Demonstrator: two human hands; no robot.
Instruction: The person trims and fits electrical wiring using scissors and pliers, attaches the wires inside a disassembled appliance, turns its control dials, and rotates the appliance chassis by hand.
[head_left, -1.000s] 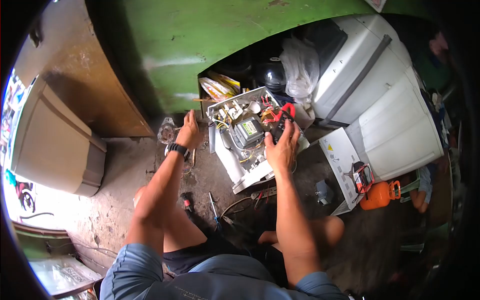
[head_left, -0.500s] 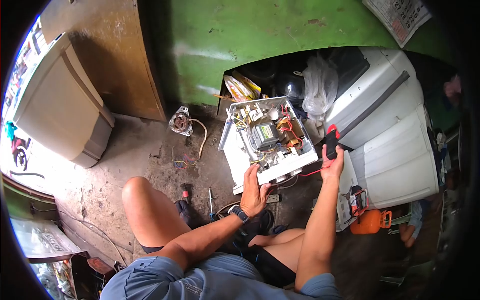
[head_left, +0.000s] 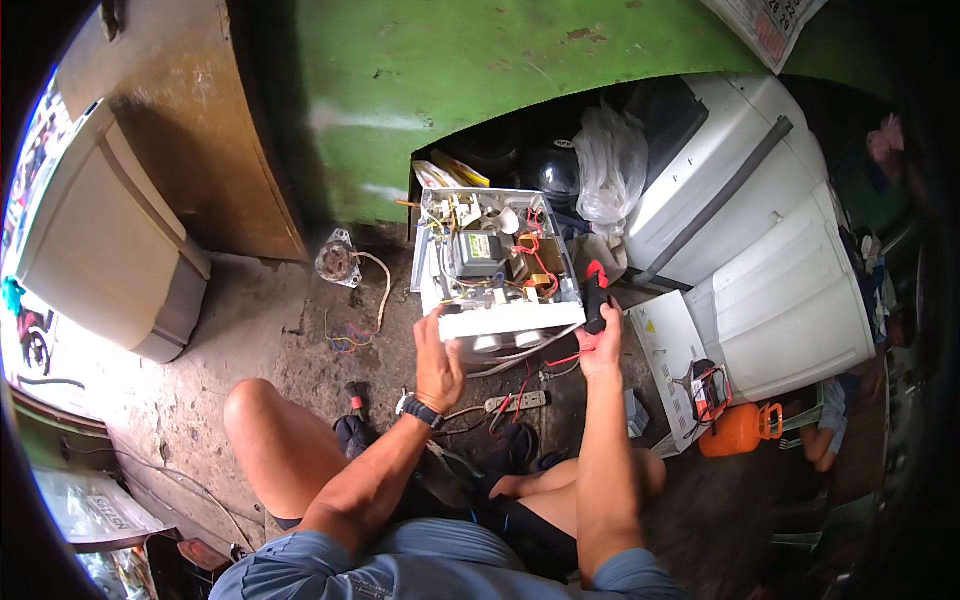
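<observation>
An opened microwave oven (head_left: 520, 322) is in front of me, its transformer (head_left: 478, 253), coloured wires and white front panel exposed. My left hand (head_left: 438, 368) grips the front left corner, thumb on the near side and fingertips at the top edge. In my right hand (head_left: 600, 340) is a black and red clamp meter (head_left: 597, 304), held upright at the oven's front right corner. A red lead runs below that hand. Whether the right hand also touches the casing, I cannot tell.
On the floor lie a motor (head_left: 338, 258) with a cord, a power strip (head_left: 517, 401) and a red-tipped tool (head_left: 356, 402). To the right are white appliance panels (head_left: 790, 310), a red-framed device (head_left: 708, 390) and an orange tank (head_left: 735, 430). Another person's arm (head_left: 825, 440) shows at far right.
The microwave has turned so its front panel faces me squarely. My left hand has moved from resting on the panel to gripping its corner. My right hand has brought the clamp meter closer to the casing.
</observation>
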